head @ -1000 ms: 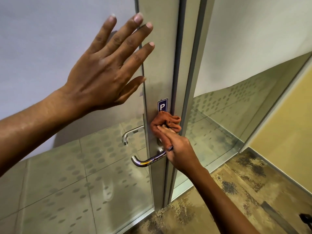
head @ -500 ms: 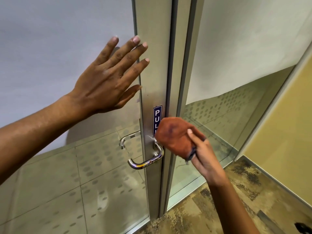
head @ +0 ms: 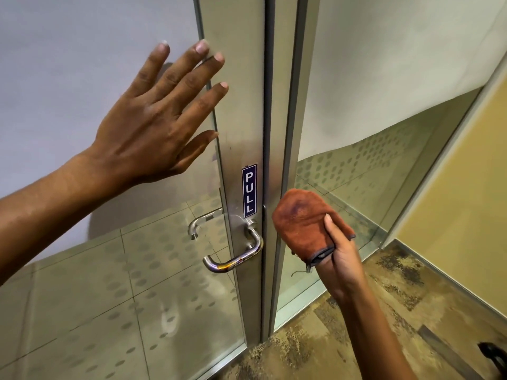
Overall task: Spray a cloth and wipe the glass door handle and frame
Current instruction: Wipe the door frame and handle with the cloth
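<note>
A shiny metal lever handle (head: 234, 257) sticks out from the silver door frame (head: 236, 111), just below a blue PULL sticker (head: 249, 191). My left hand (head: 153, 122) lies flat with spread fingers on the glass door (head: 82, 50), its fingertips reaching the frame's edge. My right hand (head: 343, 256) holds a bunched orange-brown cloth (head: 301, 226) to the right of the handle, off the door, in front of the neighbouring frame post. A second handle (head: 199, 222) shows through the glass on the far side.
A fixed glass panel (head: 370, 174) with a dotted frosted pattern stands right of the door. A yellow wall (head: 472, 187) closes off the right side. Mottled brown carpet (head: 356, 338) covers the floor. A dark object (head: 493, 355) sits at the bottom right corner.
My right hand has pulled the cloth off the frame above the handle and drawn it back to the right. The PULL sticker is now uncovered. My left hand stays pressed on the glass.
</note>
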